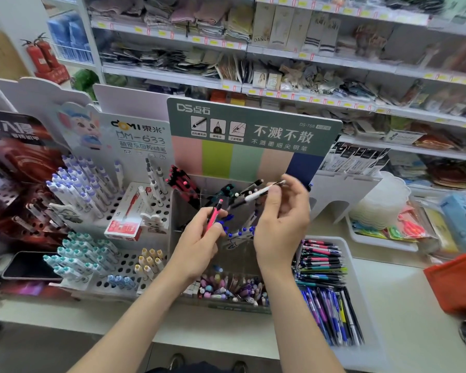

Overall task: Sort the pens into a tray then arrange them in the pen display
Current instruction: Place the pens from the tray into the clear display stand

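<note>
Holding a thin pink pen (214, 216) tight in its curled fingers, the left hand (199, 239) hangs over the clear plastic pen display (176, 211) with the green sign on top. The right hand (280, 224) is just beside it and pinches a white pen with a black end (254, 196) between thumb and fingers, a bit higher up. Right next to the display, on the pale counter (404, 292), sits the long white plastic tray (350, 254), and lots of colourful pens (322, 267) lie inside it in bunches.
</note>
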The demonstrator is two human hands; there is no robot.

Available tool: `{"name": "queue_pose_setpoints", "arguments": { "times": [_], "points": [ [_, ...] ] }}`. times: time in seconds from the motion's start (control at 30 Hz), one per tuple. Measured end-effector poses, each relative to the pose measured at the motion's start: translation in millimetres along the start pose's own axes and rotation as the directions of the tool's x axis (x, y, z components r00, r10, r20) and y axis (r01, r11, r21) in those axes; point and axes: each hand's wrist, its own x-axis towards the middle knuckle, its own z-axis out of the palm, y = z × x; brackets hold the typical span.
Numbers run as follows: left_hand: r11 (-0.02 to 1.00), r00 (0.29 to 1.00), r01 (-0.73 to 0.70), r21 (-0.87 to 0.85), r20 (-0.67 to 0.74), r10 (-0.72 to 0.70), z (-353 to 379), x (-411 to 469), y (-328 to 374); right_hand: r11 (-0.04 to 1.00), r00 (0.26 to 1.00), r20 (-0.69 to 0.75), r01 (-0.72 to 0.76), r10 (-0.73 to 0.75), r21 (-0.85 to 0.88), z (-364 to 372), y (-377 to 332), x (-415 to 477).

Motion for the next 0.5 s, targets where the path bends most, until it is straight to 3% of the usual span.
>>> {"name": "queue_pose_setpoints", "arguments": {
  "times": [0.1, 0.2, 0.3, 0.37, 0.5],
  "points": [
    [1.0, 1.0, 0.004, 0.006, -0.001, -0.004, -2, 1, -2, 0.98, 0.982, -0.034, 0.185, -0.188, -0.067, 2, -1, 15],
    [1.0, 1.0, 0.025, 0.011, -0.007, -0.025, -2, 1, -1, 0.906, 0.939, 0.11, 0.345, -0.327, -0.244, 7, 13, 25],
    [0.999, 0.999, 0.034, 0.015, 0.005, -0.034, -1, 0, 0, 0.774, 0.898, 0.347, 0.416, -0.269, -0.476, 9, 27, 32],
    [0.999, 0.999, 0.041, 0.027, 0.004, -0.041, -2, 0, 0, 0.636, 0.883, 0.403, 0.458, -0.242, -0.622, 6, 32, 40],
    [0.998, 0.999, 0.052, 0.026, 0.006, -0.052, -2, 1, 0, 0.448, 0.806, 0.591, 0.54, -0.032, -0.713, -1, 27, 54]
  ]
}}
